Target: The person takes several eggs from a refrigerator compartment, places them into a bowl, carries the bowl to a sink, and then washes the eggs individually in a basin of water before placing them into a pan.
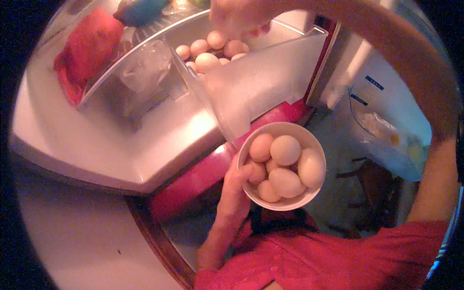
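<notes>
A white bowl (243, 159) holding several eggs (285, 150) is gripped at its left rim by my left hand (235, 188), thumb over the edge. Beyond it, a clear plastic drawer (275, 83) of a refrigerator is pulled out, with more eggs (207, 62) heaped at its far left, beside a divider. My right hand (239, 20) reaches over the drawer just above those eggs, palm down and fingers curled. Blur and the top edge of the view hide whether it holds an egg.
Left of the divider, a clear plastic bag (148, 69) lies in the drawer. A red bag (88, 54) and a blue bag (141, 12) sit on the shelf behind. The refrigerator's red door edge (195, 177) runs below. A wooden chair (377, 185) and a bluish table (402, 119) stand at right.
</notes>
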The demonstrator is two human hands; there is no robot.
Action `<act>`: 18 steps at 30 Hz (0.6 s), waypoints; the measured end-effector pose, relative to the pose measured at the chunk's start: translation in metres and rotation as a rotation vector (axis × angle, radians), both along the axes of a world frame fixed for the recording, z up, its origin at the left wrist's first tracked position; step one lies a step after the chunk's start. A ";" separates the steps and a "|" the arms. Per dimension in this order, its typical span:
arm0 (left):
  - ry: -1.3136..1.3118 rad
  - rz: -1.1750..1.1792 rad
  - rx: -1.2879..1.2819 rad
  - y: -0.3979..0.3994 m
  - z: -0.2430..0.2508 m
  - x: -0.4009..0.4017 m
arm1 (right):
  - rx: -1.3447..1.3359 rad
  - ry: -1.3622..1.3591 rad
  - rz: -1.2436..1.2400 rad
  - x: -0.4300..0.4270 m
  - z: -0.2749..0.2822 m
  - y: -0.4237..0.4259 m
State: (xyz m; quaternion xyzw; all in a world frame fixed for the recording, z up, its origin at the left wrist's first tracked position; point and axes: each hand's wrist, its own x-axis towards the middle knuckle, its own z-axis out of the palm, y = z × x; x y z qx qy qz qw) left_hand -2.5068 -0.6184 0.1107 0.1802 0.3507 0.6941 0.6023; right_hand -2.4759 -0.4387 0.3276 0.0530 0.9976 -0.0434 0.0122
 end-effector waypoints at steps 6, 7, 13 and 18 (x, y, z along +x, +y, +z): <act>0.085 0.046 -0.040 0.001 0.014 -0.008 | -0.080 -0.065 0.001 -0.096 -0.032 0.040; 0.071 0.059 0.027 0.003 0.012 -0.010 | -0.094 -0.074 -0.002 -0.104 -0.036 0.043; -0.014 0.039 -0.004 0.005 0.024 -0.011 | -0.120 -0.092 -0.006 -0.131 -0.058 0.053; -0.012 0.029 -0.013 0.005 0.019 -0.017 | -0.110 -0.063 -0.008 -0.142 -0.070 0.051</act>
